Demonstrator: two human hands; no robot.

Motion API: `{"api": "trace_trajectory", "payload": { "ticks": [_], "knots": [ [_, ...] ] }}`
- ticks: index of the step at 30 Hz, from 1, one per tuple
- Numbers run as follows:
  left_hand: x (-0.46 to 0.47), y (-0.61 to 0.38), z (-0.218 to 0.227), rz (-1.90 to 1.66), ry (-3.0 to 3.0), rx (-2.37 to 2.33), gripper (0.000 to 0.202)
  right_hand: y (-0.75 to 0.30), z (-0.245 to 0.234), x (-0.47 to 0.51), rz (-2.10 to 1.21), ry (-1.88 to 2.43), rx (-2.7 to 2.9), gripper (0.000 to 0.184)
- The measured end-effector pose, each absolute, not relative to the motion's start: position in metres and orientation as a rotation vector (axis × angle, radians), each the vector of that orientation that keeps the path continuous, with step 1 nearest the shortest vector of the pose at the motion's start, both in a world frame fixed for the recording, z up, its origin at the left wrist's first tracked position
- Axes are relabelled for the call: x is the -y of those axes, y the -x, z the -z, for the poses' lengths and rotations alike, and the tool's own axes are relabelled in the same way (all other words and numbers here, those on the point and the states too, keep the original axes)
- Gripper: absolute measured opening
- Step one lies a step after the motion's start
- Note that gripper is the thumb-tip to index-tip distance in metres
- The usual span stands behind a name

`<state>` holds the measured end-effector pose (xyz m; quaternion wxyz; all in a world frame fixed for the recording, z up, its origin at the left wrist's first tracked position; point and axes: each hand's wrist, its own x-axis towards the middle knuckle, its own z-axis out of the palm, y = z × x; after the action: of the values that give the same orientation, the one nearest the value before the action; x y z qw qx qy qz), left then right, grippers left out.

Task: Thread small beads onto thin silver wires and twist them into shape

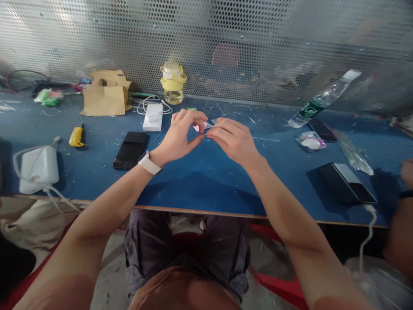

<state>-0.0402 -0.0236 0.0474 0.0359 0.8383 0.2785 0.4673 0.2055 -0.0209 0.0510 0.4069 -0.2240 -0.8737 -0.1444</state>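
Observation:
Both my hands meet above the middle of the blue table (209, 181). My left hand (180, 135), with a white band on its wrist, pinches a small clear plastic bag with something pink inside (201, 125). My right hand (234, 140) pinches the same little bag from the right side, fingers curled. The bag is held just above the tabletop and is mostly hidden by my fingers.
A black phone (130, 149), white power strip (152, 117), yellow utility knife (76, 137), white charger (38, 168), brown paper bag (105, 95) and yellow bottle (173, 82) lie left. Right: clear water bottle (319, 101), small bags (310, 141), black box (346, 183). Another person's arm (403, 215) at the right edge.

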Motion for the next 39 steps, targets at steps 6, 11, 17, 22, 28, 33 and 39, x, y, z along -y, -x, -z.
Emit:
{"api": "trace_trajectory", "payload": {
  "ticks": [6, 11, 17, 22, 28, 33, 39],
  "knots": [
    [0.028, 0.041, -0.050, -1.296, -2.771, -0.898, 0.035, -0.206, -0.049, 0.021, 0.355, 0.624, 2.269, 0.021],
    [0.028, 0.041, -0.050, -1.188, -2.791, -0.956, 0.035, -0.203, -0.048, 0.026, 0.164, 0.668, 2.242, 0.019],
    [0.025, 0.042, -0.047, -1.253, -2.776, -0.903, 0.031, -0.199, -0.050, 0.030, 0.089, 0.692, 2.203, 0.017],
    [0.022, 0.039, -0.044, -1.345, -2.729, -0.955, 0.014, -0.200, -0.048, 0.026, 0.109, 0.707, 2.177, 0.019],
    [0.021, 0.034, -0.039, -1.467, -2.469, -0.928, 0.013, -0.190, -0.049, 0.033, -0.115, 0.709, 1.947, 0.023],
    [0.029, 0.026, -0.037, -1.448, -2.369, -0.939, 0.029, -0.177, -0.051, 0.042, -0.526, 0.769, 1.712, 0.037],
    [0.033, 0.024, -0.037, -1.502, -2.631, -1.065, 0.043, -0.177, -0.055, 0.040, -0.743, 0.740, 1.683, 0.049]
  ]
}}
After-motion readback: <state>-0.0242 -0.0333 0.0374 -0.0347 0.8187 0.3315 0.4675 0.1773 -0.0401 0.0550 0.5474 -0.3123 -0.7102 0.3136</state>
